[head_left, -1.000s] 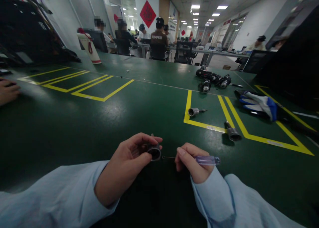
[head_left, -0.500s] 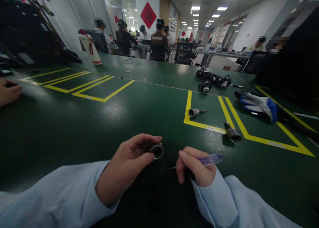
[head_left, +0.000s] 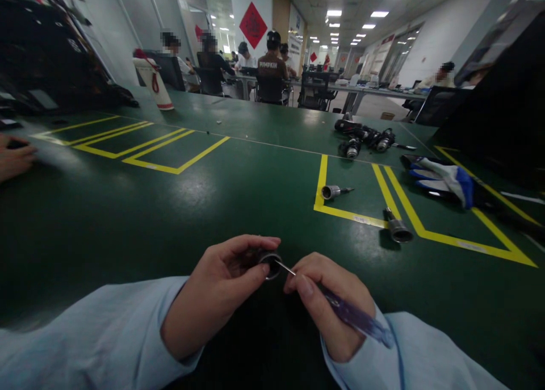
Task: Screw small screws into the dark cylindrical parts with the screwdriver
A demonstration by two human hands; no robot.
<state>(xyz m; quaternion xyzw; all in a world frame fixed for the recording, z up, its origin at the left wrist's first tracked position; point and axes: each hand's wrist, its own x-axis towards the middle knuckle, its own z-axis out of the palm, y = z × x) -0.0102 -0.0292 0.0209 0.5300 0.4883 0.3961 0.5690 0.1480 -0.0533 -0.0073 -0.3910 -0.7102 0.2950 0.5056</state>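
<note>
Fingers and thumb of my left hand (head_left: 221,296) grip a round, hollow metal part (head_left: 275,272), its open mouth turned toward my right side. My right hand (head_left: 334,299) holds a slim screwdriver with a clear purple handle (head_left: 361,322). Its thin metal shaft reaches into the mouth of the hollow part; the tip is hidden inside. Both hands are just above the green table (head_left: 179,231). Beyond my right hand lie two cup-shaped metal pieces with thin shanks, one (head_left: 399,231) nearer and another (head_left: 330,192) farther off.
Black tools with metal chucks (head_left: 352,149) lie farther back right, beside blue and white gloves (head_left: 451,180). Yellow tape (head_left: 349,215) marks boxes on the table. A white cylinder (head_left: 155,86) stands back left. Another person's hand (head_left: 15,160) rests at the left edge.
My right hand has moved left and turned the screwdriver, so its shaft now enters the hollow part instead of pointing below it. My left hand has shifted only slightly.
</note>
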